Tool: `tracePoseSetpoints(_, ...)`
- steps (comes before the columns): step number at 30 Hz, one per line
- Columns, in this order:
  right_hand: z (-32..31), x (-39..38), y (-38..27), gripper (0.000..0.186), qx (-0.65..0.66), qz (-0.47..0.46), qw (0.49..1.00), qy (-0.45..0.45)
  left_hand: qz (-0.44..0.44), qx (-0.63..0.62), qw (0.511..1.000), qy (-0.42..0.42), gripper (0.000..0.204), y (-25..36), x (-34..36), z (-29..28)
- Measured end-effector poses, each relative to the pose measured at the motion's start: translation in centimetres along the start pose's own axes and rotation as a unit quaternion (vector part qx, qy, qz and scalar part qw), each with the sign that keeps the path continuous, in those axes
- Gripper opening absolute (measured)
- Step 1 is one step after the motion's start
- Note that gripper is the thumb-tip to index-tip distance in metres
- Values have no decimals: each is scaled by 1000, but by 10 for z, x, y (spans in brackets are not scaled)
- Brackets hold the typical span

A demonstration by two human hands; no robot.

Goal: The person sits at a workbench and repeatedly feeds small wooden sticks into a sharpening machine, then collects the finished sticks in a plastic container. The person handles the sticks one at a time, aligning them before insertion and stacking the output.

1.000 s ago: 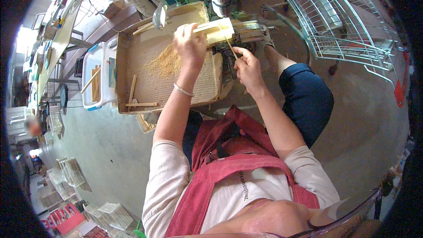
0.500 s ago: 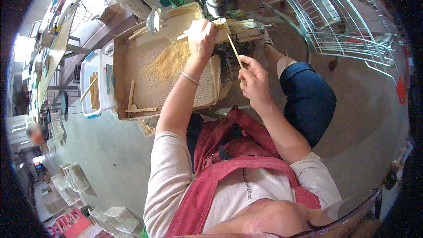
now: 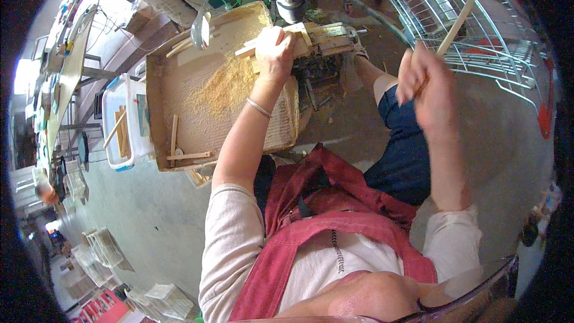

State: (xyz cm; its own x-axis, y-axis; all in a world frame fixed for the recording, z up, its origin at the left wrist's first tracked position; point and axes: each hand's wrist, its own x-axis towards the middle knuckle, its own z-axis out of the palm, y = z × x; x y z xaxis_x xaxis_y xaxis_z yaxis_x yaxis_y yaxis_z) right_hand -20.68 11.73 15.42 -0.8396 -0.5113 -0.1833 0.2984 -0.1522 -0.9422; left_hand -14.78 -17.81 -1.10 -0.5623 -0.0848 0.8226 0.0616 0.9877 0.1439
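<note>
My left hand (image 3: 275,57) is closed around light wooden strips (image 3: 246,52) at the edge of a small wooden work fixture (image 3: 332,39); their ends show on either side of the fingers. A second strip lies crosswise beside that hand on the fixture. My right hand (image 3: 426,84), smeared by motion, is raised to the right over my knee. From it a thin, pale wooden stick (image 3: 460,21) points up and away, in front of the wire cart. The exact grip of the right fingers is blurred.
A shallow cardboard box (image 3: 164,113) with sawdust (image 3: 221,87) and a few wood strips lies left of the fixture. Beside it stands a clear plastic bin (image 3: 128,143) holding wood pieces. The wire cart (image 3: 472,42) is at far right; a lamp (image 3: 201,30) hangs over the box.
My right hand has swung away from the fixture to the right, carrying the wooden stick toward the wire cart. My left hand stays at the fixture. My right knee has shifted inward.
</note>
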Motion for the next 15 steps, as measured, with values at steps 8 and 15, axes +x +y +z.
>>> tracePoseSetpoints(8, 55, 210, -152, 34, -62, -268, 953, -126, 2, -15, 1000, 20, 16, 4, 6, 16)
tracePoseSetpoints(15, 92, 227, -152, 26, -109, -391, 911, 77, -11, 9, 1000, -11, 16, -2, -4, 4)
